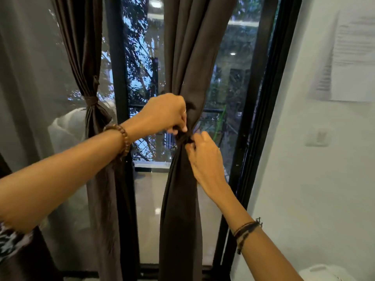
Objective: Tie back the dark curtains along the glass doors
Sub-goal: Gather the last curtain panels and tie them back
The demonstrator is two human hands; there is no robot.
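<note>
A dark brown curtain point(188, 57) hangs in front of the glass door point(146, 78), gathered into a narrow waist at mid height. A dark tie band point(185, 137) wraps that waist. My left hand point(166, 114) pinches the band from the upper left. My right hand point(205, 157) pinches it from the lower right. A second dark curtain point(81, 47) at the left is bunched by a knotted tie point(91, 99).
A sheer grey curtain point(30, 88) covers the left side. The black door frame point(255, 98) runs beside a white wall point(314, 169) with a paper sheet point(353, 57) and a wall switch point(317, 136). A white rounded object point(322, 273) sits at the bottom right.
</note>
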